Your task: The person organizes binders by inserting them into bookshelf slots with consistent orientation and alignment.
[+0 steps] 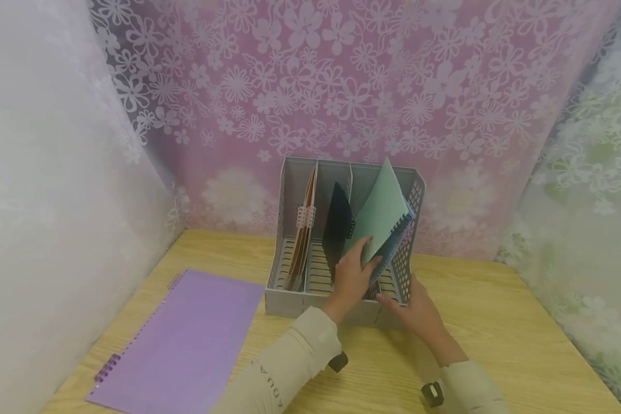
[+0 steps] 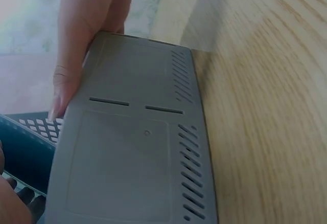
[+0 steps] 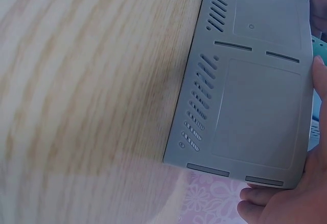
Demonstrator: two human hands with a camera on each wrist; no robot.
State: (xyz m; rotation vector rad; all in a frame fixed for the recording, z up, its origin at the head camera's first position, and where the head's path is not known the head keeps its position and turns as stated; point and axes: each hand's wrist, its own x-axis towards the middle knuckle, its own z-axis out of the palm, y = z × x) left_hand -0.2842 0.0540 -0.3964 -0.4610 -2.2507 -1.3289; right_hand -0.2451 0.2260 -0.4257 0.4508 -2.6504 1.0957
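A grey file rack with several upright compartments stands on the table. In its right compartment a light green loose-leaf binder leans tilted, its toothed edge to the right and a blue cover behind it. My left hand pinches the binder low down, fingers over the green face. At the rack's front right corner my right hand grips the wall, thumb over the front rim and fingers round the side. That grip also shows in the right wrist view, beside the rack's front panel.
Left of the rack a purple binder lies flat on the wooden table. Brown-edged binders stand in the left compartment and a black one in the middle. A pink flowered curtain hangs behind.
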